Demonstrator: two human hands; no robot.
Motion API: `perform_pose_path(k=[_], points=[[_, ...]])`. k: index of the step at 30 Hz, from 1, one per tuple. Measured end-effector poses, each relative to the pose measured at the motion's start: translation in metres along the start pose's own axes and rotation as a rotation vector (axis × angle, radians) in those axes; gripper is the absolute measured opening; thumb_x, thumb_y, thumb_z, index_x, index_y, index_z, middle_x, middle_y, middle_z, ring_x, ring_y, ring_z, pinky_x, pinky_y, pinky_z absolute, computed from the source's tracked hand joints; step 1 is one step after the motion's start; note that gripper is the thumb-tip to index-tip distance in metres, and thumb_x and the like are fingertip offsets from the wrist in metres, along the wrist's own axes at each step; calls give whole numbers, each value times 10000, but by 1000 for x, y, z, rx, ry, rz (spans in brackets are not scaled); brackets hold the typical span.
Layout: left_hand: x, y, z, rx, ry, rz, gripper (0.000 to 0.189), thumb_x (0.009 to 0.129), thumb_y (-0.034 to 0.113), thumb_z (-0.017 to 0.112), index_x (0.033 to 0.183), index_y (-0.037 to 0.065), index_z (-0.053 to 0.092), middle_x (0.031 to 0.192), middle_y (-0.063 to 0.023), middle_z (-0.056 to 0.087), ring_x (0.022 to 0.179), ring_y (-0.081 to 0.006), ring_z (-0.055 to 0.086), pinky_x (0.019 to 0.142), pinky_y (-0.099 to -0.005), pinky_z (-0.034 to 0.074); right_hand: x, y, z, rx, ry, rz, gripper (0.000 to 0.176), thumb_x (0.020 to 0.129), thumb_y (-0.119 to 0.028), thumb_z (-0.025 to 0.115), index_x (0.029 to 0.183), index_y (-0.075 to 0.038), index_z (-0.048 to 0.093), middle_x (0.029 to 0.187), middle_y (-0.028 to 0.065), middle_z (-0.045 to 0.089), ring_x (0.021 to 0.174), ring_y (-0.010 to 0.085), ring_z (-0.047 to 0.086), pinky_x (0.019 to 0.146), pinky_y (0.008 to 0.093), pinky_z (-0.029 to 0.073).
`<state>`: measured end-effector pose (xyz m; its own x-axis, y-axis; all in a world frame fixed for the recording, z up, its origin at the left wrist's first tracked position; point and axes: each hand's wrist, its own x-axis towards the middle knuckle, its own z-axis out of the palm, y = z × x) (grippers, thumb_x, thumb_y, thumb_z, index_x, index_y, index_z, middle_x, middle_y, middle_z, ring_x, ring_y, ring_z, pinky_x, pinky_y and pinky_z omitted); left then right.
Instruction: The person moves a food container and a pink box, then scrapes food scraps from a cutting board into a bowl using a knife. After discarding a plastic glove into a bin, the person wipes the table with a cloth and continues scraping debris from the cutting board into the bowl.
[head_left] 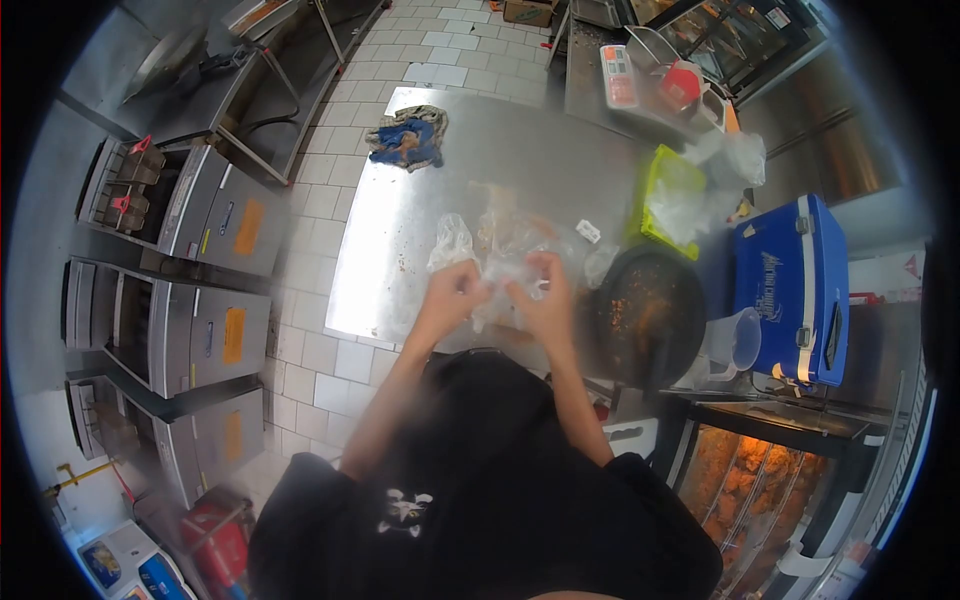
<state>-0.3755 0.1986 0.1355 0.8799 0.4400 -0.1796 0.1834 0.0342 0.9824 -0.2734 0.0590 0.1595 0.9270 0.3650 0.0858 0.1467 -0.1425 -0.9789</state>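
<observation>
Over the steel table (375,225), my left hand (455,298) and my right hand (542,298) are close together, fingers curled in a pinch. Both hold a thin clear plastic bag (515,238), blurred by haze on the lens, so its contents are hard to make out. A crumpled clear plastic bag (452,243) lies just beyond my left hand. To the right of my right hand sits a large round black tub (650,345) with orange-brown crumbs inside. A small white label-like piece (588,232) lies on the table past my right hand.
A crumpled blue and grey cloth (408,138) lies at the table's far left. On the right are a lime-green basket (654,190) with plastic bags, a clear jug (735,342), a blue cooler (790,290) and a lit food cabinet (765,480). Steel fryers (225,225) line the left.
</observation>
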Motion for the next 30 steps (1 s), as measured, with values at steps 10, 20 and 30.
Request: perform_pose_path(k=[10,20,30], points=[[-28,63,12,487,38,917,232,840,11,598,1066,-9,548,982,-191,600,927,-305,617,777,-401,490,26,-20,-3,-171,-10,-36,149,779,-119,710,806,-8,615,595,61,558,548,107,490,518,293,392],[32,34,37,859,-230,819,373,827,145,633,1143,-14,516,960,-171,546,884,-323,570,753,-412,470,58,-34,-6,-642,-159,-55,162,742,-124,665,895,-71,659,693,125,628,665,288,629,619,374,488],[55,39,36,1260,-205,1136,171,844,195,597,959,69,611,956,-57,525,991,-241,494,857,-394,399,76,-25,-45,-832,-124,-27,180,703,-162,732,860,-97,671,779,130,675,788,339,650,695,425,510]])
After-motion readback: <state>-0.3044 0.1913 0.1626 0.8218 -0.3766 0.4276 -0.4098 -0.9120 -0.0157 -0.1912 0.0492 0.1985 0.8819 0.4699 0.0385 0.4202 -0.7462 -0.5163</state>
